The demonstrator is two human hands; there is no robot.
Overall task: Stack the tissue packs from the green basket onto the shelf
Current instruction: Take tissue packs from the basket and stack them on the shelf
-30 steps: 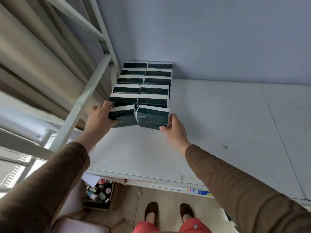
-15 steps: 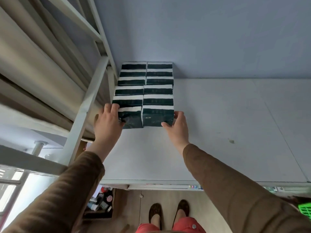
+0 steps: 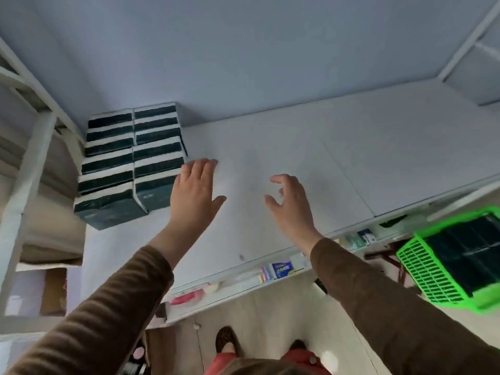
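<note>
Tissue packs [image 3: 130, 163]: dark green w/ white edges, two rows side by side on the shelf [image 3: 284, 163], running from the back wall toward the front edge, at the shelf's left end by the white frame post [image 3: 24, 180]
Nearest packs: front-left one sticks out a bit past its neighbour, slightly skewed
Left hand [image 3: 196, 193]: above the shelf just right of the packs, fingers spread flat, holding nothing; overlaps the right edge of the front-right pack, can't tell if touching
Right hand [image 3: 290, 204]: further right of the packs, over bare shelf, fingers loosely curled, nothing in it
Green basket [image 3: 438, 269]: well right of the packs, below the shelf's front edge, more dark packs inside
Under the shelf: lower ledge w/ small boxes [image 3: 281, 269], blurred
Sleeves: brown, both arms
</note>
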